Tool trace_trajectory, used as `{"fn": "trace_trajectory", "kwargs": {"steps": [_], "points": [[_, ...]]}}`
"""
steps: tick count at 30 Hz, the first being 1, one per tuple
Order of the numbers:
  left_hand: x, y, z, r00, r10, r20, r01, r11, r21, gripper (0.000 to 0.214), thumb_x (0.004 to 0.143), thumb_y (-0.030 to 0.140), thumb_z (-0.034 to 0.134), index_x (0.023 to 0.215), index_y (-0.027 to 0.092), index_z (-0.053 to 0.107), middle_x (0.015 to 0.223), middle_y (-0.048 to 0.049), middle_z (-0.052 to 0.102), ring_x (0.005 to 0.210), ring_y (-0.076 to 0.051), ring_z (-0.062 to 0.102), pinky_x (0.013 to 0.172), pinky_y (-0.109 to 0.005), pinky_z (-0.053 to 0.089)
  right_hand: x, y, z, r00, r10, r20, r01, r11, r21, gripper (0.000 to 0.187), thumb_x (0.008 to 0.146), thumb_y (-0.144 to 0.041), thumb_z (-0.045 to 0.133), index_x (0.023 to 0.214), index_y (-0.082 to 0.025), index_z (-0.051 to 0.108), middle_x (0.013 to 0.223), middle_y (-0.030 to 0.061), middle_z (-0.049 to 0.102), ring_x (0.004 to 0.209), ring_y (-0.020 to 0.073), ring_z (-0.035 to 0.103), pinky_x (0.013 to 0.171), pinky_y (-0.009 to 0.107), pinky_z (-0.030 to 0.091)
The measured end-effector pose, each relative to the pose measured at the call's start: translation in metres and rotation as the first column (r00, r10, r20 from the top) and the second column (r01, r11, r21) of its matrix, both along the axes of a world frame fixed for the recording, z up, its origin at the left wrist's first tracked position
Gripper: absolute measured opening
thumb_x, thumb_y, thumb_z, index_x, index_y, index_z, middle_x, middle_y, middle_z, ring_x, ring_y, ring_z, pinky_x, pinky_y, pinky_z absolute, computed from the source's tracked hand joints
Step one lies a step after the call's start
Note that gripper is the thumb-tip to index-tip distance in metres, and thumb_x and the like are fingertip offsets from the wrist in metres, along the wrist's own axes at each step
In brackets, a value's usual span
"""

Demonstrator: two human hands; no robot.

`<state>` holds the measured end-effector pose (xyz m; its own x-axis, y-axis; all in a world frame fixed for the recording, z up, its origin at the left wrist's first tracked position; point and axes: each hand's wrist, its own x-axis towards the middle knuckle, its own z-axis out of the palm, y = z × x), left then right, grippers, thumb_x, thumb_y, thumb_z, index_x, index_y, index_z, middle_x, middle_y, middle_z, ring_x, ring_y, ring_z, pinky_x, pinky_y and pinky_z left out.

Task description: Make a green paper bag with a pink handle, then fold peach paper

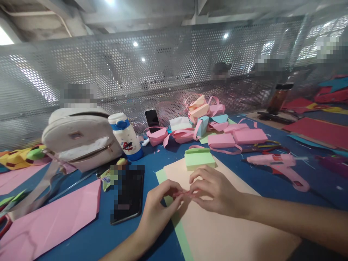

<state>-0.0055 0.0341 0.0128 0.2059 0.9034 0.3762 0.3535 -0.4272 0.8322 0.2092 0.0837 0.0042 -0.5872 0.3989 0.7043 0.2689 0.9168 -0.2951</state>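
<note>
Between my fingertips is a small, narrow pink piece [186, 193], perhaps paper; the fingers cover most of it. My left hand [163, 201] pinches its left end, and my right hand [210, 186] grips the right end. Both hands are just above a peach paper sheet [225, 232], which lies over a light green sheet [181, 235]. Just beyond my right hand sits a folded light green paper box [199, 159] with a raised flap.
A pink glue gun [282, 163] lies at the right. Pink paper boxes [250, 136] stand behind the sheets. To the left are a phone [133, 192], a water bottle [127, 139], a white backpack [81, 139] and a pink sheet [62, 217]. A perforated metal screen [163, 72] closes the back.
</note>
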Motion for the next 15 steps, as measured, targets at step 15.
{"fn": "trace_trajectory", "kwargs": {"steps": [15], "points": [[0.006, 0.003, 0.002, 0.973, -0.021, 0.228, 0.09, 0.95, -0.298, 0.02, 0.086, 0.032, 0.069, 0.08, 0.016, 0.06, 0.067, 0.0003, 0.063, 0.059, -0.011, 0.061, 0.054, -0.018, 0.047, 0.005, -0.007, 0.013, 0.982, 0.167, -0.089, -0.187, 0.778, -0.599, 0.017, 0.101, -0.031, 0.051, 0.09, -0.022, 0.06, 0.105, 0.0054, 0.056, 0.106, 0.0204, 0.051, 0.084, 0.031, 0.05]]}}
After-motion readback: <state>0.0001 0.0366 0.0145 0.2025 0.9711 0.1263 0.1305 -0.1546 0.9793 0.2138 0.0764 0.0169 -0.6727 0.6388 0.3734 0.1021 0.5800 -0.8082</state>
